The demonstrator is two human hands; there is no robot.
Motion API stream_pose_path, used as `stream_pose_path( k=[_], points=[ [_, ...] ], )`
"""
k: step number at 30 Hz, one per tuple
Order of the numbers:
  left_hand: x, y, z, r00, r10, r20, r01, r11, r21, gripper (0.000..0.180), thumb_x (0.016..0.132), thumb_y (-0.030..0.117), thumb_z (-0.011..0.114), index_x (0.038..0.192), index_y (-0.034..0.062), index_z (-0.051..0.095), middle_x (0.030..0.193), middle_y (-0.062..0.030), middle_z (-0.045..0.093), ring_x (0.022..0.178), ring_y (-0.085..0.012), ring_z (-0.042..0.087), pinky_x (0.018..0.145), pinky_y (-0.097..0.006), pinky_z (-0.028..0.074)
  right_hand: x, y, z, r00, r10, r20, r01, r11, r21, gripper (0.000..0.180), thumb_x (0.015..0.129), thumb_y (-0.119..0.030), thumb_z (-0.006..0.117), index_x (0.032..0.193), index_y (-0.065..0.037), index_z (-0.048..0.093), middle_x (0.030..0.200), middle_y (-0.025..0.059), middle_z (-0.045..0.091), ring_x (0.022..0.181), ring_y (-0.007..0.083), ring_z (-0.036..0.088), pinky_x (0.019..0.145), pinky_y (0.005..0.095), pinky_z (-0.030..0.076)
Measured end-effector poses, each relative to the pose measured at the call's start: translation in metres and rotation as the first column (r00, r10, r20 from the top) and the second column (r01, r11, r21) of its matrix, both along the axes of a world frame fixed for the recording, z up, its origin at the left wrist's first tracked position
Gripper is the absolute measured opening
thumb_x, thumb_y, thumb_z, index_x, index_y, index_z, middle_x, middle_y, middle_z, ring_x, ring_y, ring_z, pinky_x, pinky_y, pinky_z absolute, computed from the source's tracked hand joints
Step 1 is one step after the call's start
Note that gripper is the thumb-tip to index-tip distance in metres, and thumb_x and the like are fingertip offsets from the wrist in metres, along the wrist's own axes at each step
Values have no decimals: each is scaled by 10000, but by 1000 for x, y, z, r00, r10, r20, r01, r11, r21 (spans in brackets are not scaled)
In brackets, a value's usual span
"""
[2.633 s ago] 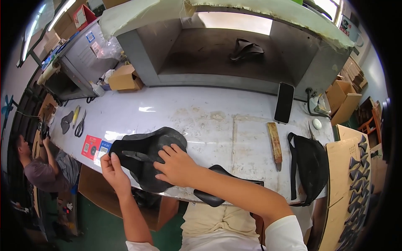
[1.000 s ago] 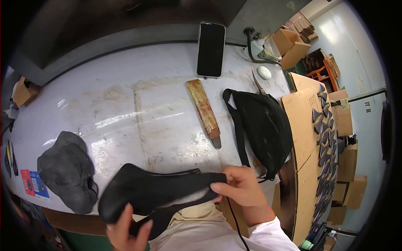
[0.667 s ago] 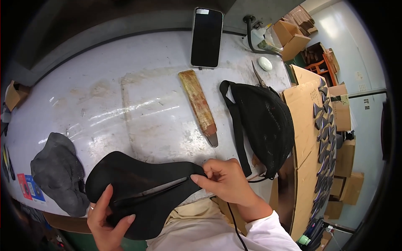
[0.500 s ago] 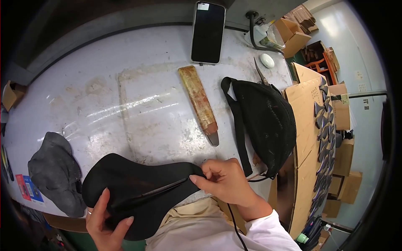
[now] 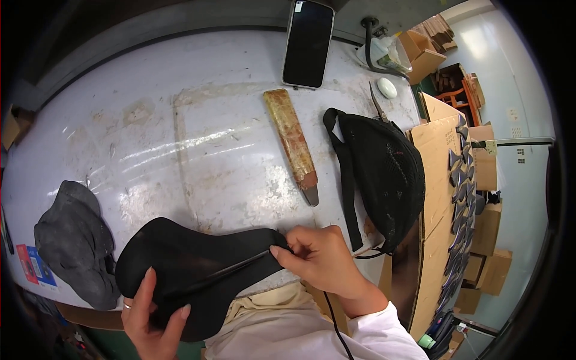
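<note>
Gripping a black cover (image 5: 174, 249), both hands (image 5: 324, 261) are at a stained white table (image 5: 228, 168); cardboard boxes (image 5: 496, 272) stand rightward.

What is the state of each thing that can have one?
Black saddle-shaped piece: held at both ends
Left hand: holding its wide end
Right hand: pinching its narrow end
Dark-grey lumpy piece: lying unheld
Black rectangular phone: screen dark
Knife with brown wrapped handle: blade bare
Black strapped fabric pouch: lying unheld
Pointed metal tool: partly hidden
Brown cardboard box: open
</note>
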State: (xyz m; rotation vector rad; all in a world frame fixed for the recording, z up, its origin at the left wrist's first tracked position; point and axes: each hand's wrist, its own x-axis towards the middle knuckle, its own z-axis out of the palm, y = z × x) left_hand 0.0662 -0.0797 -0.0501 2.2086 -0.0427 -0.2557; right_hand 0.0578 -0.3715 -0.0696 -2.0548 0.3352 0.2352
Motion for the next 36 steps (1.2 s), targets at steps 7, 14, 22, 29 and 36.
stream_pose_path(
  k=[7, 14, 22, 29, 36],
  points=[
    [1, -12, -2, 961, 132, 242, -215, 908, 359, 889, 685, 18, 750, 1476, 41, 346, 991, -36, 512, 627, -88, 382, 579, -226, 370, -3, 1, 1, 999, 26, 34, -24, 997, -73, 271, 813, -73, 747, 681, -10, 519, 477, 17, 454, 452, 47, 385, 425, 240, 305],
    [-36, -9, -47, 883, 462, 82, -393, 824, -408, 886, 643, 11, 838, 1392, 62, 370, 1123, -56, 441, 981, -152, 513, 849, -257, 450, -2, 4, 4, 984, -57, -166, 95, 969, 226, 255, 877, -191, 727, 923, 32, 612, 517, 18, 543, 461, 52, 500, 443, 224, 382],
    [-18, -15, -21, 753, 253, -607, -624, -18, -781, 549, 734, 89, 771, 1206, -19, 515, 1058, -110, 613, 954, -190, 614, 859, -322, 507, -18, 5, -18, 991, -83, 102, -6, 748, 664, 412, 1007, -372, 489, 861, 0, 590, 665, 60, 583, 526, 129, 506, 529, 257, 454],
    [16, 8, 38, 898, -91, 431, 370, 688, -625, 255, 716, 167, 788, 728, -25, 622, 732, -140, 621, 599, -227, 594, 528, -293, 467, -7, 54, 5, 949, 200, 245, -219, -143, 965, 947, 879, -787, 294, 1330, 32, 450, 1105, 160, 563, 1115, 315, 526, 1013, 437, 369],
    [15, 7, 102, 313, -567, 762, 788, 603, 125, 68, 818, 113, 693, 833, 101, 757, 862, -39, 697, 833, -173, 667, 740, -282, 529, 5, 33, 34, 863, 256, 435, -433, 818, 379, 411, 849, -195, 694, 1160, 65, 626, 1106, 206, 650, 1027, 298, 618, 910, 381, 468]
  ],
)
